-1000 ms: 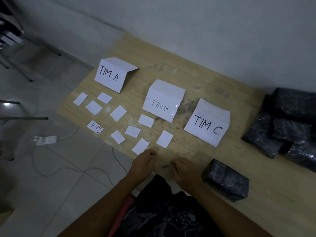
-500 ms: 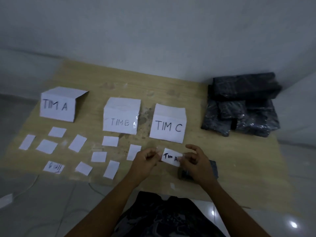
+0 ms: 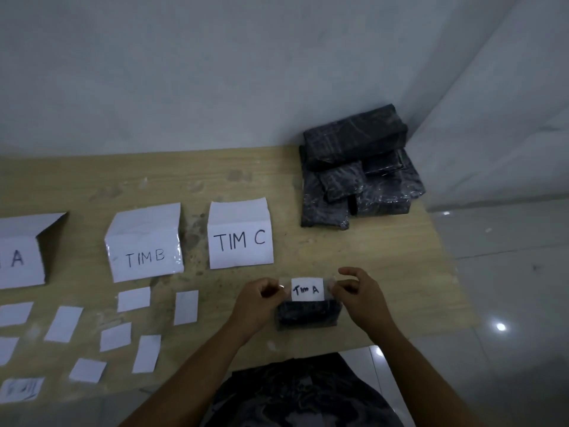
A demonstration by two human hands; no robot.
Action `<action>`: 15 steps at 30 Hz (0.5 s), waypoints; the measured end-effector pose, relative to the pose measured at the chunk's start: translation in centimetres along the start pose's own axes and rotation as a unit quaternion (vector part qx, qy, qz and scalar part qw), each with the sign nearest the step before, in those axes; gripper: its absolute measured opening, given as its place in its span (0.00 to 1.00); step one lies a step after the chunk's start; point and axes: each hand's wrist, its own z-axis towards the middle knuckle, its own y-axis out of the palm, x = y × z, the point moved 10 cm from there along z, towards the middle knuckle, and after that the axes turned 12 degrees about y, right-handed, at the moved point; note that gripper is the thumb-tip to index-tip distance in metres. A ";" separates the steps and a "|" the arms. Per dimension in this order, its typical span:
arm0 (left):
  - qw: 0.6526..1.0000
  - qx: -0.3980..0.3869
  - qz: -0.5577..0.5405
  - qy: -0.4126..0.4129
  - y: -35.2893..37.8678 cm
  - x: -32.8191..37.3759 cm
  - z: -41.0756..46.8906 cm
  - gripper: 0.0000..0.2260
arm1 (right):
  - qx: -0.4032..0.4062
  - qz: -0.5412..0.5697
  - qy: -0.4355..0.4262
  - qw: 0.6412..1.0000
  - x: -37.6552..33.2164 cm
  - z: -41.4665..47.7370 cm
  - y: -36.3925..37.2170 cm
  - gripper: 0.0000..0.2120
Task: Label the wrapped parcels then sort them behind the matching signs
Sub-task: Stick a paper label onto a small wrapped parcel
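The left grip (image 3: 255, 298) and right grip (image 3: 358, 295), fingers curled, each pinch one end of a clear tape strip. The strip carries a white paper label lettered "Tim A" (image 3: 307, 290), stretched between them. Its lower edge meets the far edge of a small black plastic-wrapped parcel (image 3: 308, 315) on the pale wooden bench (image 3: 385, 272), between the wrists.

Half a second ago the label was held higher and the right grip hid most of the parcel.

Beyond the grips stand the folded white paper signs "TIM C" (image 3: 240, 240) and "TIM B" (image 3: 144, 254). Blank white slips (image 3: 185, 307) lie left of the left grip. A pile of black wrapped parcels (image 3: 357, 174) sits well beyond the right grip.

One head-worn camera looks steeply down, near the table (image 3: 385, 266).
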 end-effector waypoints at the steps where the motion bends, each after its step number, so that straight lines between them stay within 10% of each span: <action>1: 1.000 -0.001 0.010 -0.006 0.3 -0.4 0.0 0.08 | -0.002 -0.014 0.005 1.000 0.5 0.4 0.0 0.16; 15: 0.995 0.056 0.065 -0.041 1.0 -2.2 -0.2 0.10 | -0.021 -0.136 -0.028 0.990 1.8 2.6 1.5 0.14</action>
